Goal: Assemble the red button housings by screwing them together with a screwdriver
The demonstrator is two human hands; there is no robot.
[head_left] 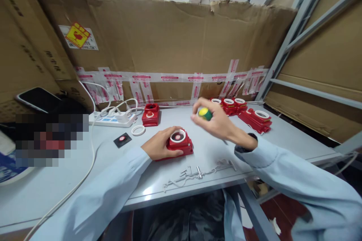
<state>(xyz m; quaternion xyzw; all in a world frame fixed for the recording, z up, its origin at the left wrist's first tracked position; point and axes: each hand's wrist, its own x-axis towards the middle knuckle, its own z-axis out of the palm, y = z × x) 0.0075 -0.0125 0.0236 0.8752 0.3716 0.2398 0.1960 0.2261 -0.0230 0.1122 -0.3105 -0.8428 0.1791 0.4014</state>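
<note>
My left hand [162, 144] is wrapped round a red device housing [185, 150] that lies on the table. A white ring [183, 138] sits on top of this housing, around a dark round window. Raised above the table to the right, my right hand [216, 120] grips a screwdriver by its green and yellow handle [206, 113]; most of its shaft is hidden behind the hand. Between me and the housing lie several screws [185, 172] and small metal rods with a thin cord [210, 173], near the table's front edge.
Several red housings with white rings [256, 119] stand at the back right. Another red housing [151, 115], a loose white ring [138, 130] and a dark square plate [122, 140] lie left of centre. A power strip [114, 119] with cables, a phone [39, 99] and cardboard walls [169, 37] surround the table.
</note>
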